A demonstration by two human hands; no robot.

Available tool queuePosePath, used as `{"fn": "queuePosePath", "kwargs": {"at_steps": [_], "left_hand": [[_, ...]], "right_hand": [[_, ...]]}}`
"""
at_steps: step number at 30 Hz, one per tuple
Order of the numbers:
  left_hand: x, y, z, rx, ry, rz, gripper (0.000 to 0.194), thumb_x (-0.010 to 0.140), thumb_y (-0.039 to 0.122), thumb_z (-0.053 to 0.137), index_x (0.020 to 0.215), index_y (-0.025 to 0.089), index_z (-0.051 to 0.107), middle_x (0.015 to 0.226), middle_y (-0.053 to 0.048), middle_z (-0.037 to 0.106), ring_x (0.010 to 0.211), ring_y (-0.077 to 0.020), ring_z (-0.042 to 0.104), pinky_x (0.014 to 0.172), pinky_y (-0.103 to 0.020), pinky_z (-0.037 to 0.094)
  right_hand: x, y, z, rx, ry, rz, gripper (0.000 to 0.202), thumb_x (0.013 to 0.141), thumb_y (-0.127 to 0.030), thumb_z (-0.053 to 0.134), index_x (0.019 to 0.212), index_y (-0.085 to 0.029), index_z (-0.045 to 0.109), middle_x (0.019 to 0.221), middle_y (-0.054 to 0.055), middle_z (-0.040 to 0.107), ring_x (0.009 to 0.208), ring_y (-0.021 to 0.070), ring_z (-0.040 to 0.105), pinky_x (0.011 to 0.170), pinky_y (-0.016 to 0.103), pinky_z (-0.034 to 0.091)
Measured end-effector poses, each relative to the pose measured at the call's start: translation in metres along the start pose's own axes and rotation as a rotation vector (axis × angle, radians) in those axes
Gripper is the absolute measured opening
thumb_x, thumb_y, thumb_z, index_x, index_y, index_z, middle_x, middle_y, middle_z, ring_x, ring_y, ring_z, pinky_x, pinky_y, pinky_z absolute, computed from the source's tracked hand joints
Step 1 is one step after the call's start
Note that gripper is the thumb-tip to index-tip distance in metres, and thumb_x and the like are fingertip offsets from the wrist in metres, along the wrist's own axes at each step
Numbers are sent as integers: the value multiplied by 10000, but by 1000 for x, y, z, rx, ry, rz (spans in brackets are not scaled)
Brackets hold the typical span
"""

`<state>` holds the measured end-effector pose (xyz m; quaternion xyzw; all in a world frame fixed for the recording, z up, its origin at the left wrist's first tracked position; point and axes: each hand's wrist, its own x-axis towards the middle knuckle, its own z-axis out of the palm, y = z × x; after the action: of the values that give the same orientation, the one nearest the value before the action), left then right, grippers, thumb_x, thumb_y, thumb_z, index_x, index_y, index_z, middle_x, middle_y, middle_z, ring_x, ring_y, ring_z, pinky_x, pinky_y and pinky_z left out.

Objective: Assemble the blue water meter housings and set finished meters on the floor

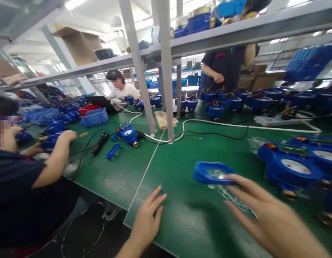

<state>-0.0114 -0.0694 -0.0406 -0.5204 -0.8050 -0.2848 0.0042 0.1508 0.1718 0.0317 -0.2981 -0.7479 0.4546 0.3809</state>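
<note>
My right hand (pixel 265 211) pinches the near right end of a blue plastic meter cover (pixel 200 175) and holds it above the green table; the cover is slightly blurred. Thin white strings (pixel 232 199) hang below the cover, under my fingers. My left hand (pixel 148 215) is over the table's front edge, fingers spread, holding nothing. Blue water meters (pixel 292 166) with white dials and brass fittings stand to the right of my right hand. Farther off, left of the table seam, lie another blue meter (pixel 128 133), a small blue part (pixel 113 151) and a black screwdriver-like tool (pixel 100 143).
Grey shelf posts (pixel 166 71) rise from the table, with a folded cloth (pixel 166 120) by them. White and black cables cross toward a power strip (pixel 284 120). A co-worker (pixel 18 186) sits at the left; two others are across the table. Blue bins (pixel 94 117) stand back left.
</note>
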Motion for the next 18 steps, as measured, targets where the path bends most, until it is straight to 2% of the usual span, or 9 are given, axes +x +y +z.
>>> {"fn": "queuePosePath", "kwargs": {"at_steps": [2, 4, 5, 6, 8, 10, 12, 14, 18], "left_hand": [[-4, 0, 1, -20, 23, 83, 414, 925, 80, 438, 1217, 264, 666, 1376, -61, 627, 1250, -195, 609, 1042, -390, 542], [-6, 1, 2, -43, 38, 120, 434, 899, 29, 426, 1168, 247, 688, 1314, -53, 670, 1214, -187, 632, 1022, -361, 556], [-6, 2, 3, -58, 47, 120, 440, 888, 15, 426, 1156, 240, 692, 1292, -52, 684, 1199, -185, 641, 1015, -353, 560], [-5, 3, 3, -73, 56, 111, 445, 879, 6, 428, 1147, 239, 696, 1274, -50, 693, 1184, -185, 649, 1006, -348, 565], [-3, 3, 5, -108, 78, 82, 450, 866, 3, 428, 1126, 246, 704, 1249, -49, 702, 1160, -190, 659, 981, -346, 577], [0, 0, 5, -152, 123, 32, 415, 879, 38, 425, 1084, 249, 718, 1193, -62, 717, 1110, -200, 680, 937, -351, 593], [0, -6, 5, -213, 193, -63, 329, 904, 130, 445, 1029, 236, 731, 1120, -90, 727, 1041, -222, 703, 885, -368, 607], [-2, -10, 2, -288, 280, -214, 236, 878, 259, 521, 977, 206, 729, 1028, -119, 739, 947, -259, 725, 815, -394, 619], [0, -2, -4, -473, 340, -555, 387, 708, 446, 691, 1005, 199, 685, 958, -113, 760, 853, -295, 737, 735, -399, 619]], "right_hand": [[0, -25, 40, -216, -382, -254, 287, 794, -250, 728, 1061, -144, 732, 1270, 111, 672, 1111, 241, 678, 1029, 393, 542], [14, -49, 103, -468, -732, -467, 321, 781, -115, 701, 1100, -132, 729, 1370, 156, 615, 1191, 309, 639, 1060, 452, 513], [25, -59, 138, -553, -825, -512, 344, 788, -89, 680, 1129, -112, 716, 1414, 182, 573, 1207, 325, 625, 1054, 459, 515], [35, -68, 172, -569, -853, -500, 342, 788, -87, 682, 1128, -97, 716, 1425, 196, 558, 1204, 329, 625, 1048, 446, 519], [52, -81, 228, -576, -871, -486, 519, 743, -53, 711, 1255, -109, 655, 1584, 191, 356, 1298, 355, 550, 1059, 455, 508], [56, -88, 257, -568, -858, -456, 648, 758, -93, 723, 1383, -160, 566, 1666, 164, 131, 1377, 375, 464, 1082, 473, 482], [45, -88, 255, -522, -834, -407, 669, 815, -196, 714, 1450, -204, 502, 1677, 162, 8, 1347, 366, 506, 1073, 470, 485], [25, -82, 226, -399, -832, -357, 617, 852, -294, 700, 1437, -210, 521, 1672, 179, 59, 1295, 336, 567, 1055, 437, 499], [-25, -65, 135, -126, -760, -278, 503, 867, -393, 696, 1307, -154, 647, 1437, 179, 557, 1359, 257, 511, 1103, 356, 442]]}}
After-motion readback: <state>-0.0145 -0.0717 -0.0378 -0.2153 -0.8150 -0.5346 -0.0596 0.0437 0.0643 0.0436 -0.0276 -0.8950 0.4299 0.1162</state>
